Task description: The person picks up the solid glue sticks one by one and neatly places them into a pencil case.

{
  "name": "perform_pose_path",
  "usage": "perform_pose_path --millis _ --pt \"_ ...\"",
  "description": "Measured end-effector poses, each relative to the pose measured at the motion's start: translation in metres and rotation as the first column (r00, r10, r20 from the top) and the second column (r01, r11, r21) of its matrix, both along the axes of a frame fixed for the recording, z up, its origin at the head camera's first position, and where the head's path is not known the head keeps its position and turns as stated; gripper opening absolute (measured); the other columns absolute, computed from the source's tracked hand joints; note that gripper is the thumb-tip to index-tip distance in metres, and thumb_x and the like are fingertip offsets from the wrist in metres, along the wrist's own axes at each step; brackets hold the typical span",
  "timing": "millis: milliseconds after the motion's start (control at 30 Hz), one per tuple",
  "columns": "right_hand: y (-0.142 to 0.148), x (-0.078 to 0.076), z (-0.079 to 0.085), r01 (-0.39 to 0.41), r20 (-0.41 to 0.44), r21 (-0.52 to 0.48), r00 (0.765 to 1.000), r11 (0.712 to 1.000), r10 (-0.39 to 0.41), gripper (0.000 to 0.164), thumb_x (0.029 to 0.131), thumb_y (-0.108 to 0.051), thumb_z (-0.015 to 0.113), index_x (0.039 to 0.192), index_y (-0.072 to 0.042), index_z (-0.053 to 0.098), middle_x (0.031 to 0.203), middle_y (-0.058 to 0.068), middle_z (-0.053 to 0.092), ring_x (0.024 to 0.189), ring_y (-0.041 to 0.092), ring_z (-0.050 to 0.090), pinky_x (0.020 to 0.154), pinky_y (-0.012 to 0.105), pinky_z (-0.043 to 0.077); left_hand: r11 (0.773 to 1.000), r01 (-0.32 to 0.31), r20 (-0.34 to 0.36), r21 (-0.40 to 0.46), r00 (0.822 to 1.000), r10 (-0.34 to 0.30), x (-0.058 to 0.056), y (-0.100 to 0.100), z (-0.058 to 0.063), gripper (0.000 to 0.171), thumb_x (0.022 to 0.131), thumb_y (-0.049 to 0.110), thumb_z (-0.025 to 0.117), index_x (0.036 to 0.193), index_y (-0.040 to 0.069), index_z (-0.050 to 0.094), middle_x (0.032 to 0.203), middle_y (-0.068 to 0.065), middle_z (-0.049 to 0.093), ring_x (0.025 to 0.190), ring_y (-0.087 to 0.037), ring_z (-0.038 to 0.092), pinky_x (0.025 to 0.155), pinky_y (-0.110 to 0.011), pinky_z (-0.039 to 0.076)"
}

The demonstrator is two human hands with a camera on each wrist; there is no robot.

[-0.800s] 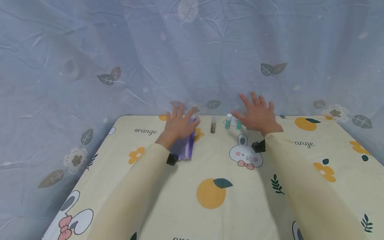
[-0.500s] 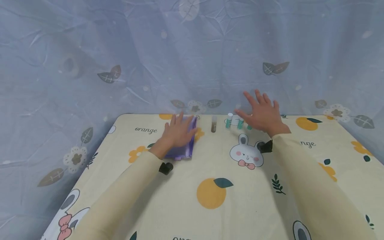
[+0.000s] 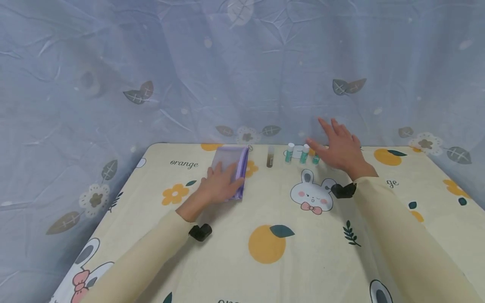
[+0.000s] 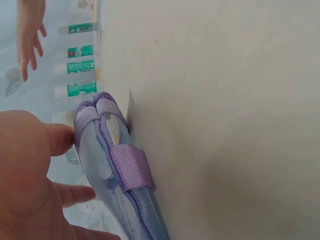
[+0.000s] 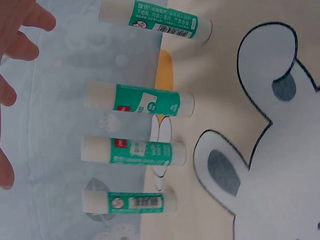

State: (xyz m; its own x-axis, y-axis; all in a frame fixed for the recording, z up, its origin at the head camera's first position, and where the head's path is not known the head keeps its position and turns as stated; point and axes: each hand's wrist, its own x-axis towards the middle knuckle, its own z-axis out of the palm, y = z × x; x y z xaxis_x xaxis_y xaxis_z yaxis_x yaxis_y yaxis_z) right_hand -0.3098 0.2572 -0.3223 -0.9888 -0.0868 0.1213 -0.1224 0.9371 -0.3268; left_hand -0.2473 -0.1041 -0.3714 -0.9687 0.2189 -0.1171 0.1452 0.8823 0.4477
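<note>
A flat purple mesh pouch [image 3: 232,155] lies near the far edge of the table. My left hand [image 3: 221,185] is over its near half, fingers spread. In the left wrist view the thumb and fingertips come right at the side of the pouch [image 4: 107,165], and its purple strap shows. Several green glue sticks [image 5: 147,100] with whitish caps stand upright in a row, labels facing the right wrist camera. Just above the right end of that row is my right hand [image 3: 341,151], fingers extended and holding nothing. In the head view it hides part of the row.
A slim brownish tube with a clear upper part [image 3: 270,157] stands between the pouch and the glue sticks. Behind the table hangs a blue-grey patterned curtain [image 3: 242,75]. A cream cloth printed with oranges and rabbits [image 3: 303,261] covers the table.
My left hand has drawn back toward me and slightly left, uncovering the far part of the pouch. The right hand has shifted right, revealing more of the glue sticks. Pouch and sticks stay put.
</note>
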Motion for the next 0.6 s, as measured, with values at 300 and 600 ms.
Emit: perform_pose_path --millis 300,600 --pt "0.012 0.0 -0.009 0.053 -0.015 -0.138 0.998 0.989 -0.056 0.093 0.102 -0.075 0.038 0.173 -0.028 0.001 0.18 0.019 -0.001 0.163 0.053 0.006 0.12 0.084 0.008 0.998 -0.044 0.015 0.033 0.999 0.043 0.012 -0.004 -0.003 0.077 0.107 0.056 0.048 0.17 0.016 0.026 0.175 -0.029 0.017 0.159 -0.057 0.02 0.119 -0.076 0.03" --pt "0.016 0.005 -0.013 0.114 -0.006 -0.4 0.992 0.909 -0.127 0.09 0.104 -0.071 0.041 0.173 -0.027 0.002 0.181 0.011 0.006 0.165 0.046 0.01 0.127 0.073 0.016 0.998 -0.056 0.007 0.026 0.998 0.056 0.02 -0.005 -0.004 0.079 0.106 0.057 0.048 0.169 0.013 0.028 0.174 -0.031 0.019 0.159 -0.057 0.02 0.12 -0.075 0.029"
